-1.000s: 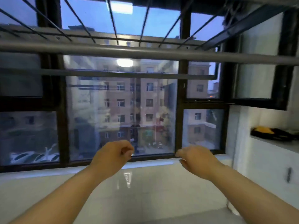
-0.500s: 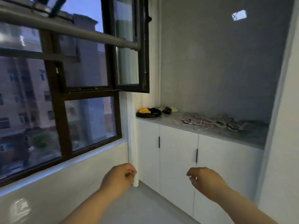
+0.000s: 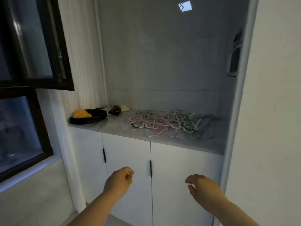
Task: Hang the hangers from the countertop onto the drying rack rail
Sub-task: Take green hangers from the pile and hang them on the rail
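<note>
A tangled pile of thin hangers (image 3: 164,123), pink, white, green and black, lies on the grey countertop (image 3: 101,127) inside a wall niche. My left hand (image 3: 119,181) hovers low in front of the white cabinet doors, fingers loosely curled, holding nothing. My right hand (image 3: 202,185) hangs at the same height to the right, fingers also loosely curled and empty. Both hands are well below and short of the countertop. The drying rack rail is out of view.
A black bag with something orange (image 3: 88,117) and a few small items (image 3: 116,109) sit at the countertop's left end. White cabinet doors (image 3: 184,173) with black handles stand below. An open dark-framed window sash (image 3: 37,44) juts in at upper left. White wall on the right.
My view has swung right from the window and rail to the niche with the hangers, and closer to it. Both hands stay low, empty and loosely curled.
</note>
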### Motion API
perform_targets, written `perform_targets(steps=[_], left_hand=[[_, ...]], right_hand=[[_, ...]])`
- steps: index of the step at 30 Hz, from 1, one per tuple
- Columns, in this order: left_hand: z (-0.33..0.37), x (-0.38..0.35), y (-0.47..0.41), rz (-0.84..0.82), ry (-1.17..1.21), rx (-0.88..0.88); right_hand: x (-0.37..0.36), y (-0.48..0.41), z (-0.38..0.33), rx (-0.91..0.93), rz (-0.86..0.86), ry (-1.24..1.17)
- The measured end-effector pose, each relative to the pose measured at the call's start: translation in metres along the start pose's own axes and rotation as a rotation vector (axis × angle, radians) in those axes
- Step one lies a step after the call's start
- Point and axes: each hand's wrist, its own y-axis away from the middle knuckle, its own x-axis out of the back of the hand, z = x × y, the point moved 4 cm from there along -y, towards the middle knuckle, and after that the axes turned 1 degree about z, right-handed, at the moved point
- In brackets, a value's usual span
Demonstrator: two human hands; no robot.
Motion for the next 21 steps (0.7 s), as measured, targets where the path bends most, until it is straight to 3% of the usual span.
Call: perform_targets(steps=[14,18,21], left_hand=[[0.039,-0.058,-0.209,0.074,-0.048,0.095],[0.052,-0.058,-0.257,0.16,-0.021,0.129],[0.06,-0.063,-0.29,0.176,0.013,0.14]], right_hand=[[-0.021,-0.247,0.064,0.021,0.078,0.104],[-0.035,-0.301,0.069,0.139,0.143,0.145],[-0.047,-0.322,0.074,0.144,-0.039,0.061]])
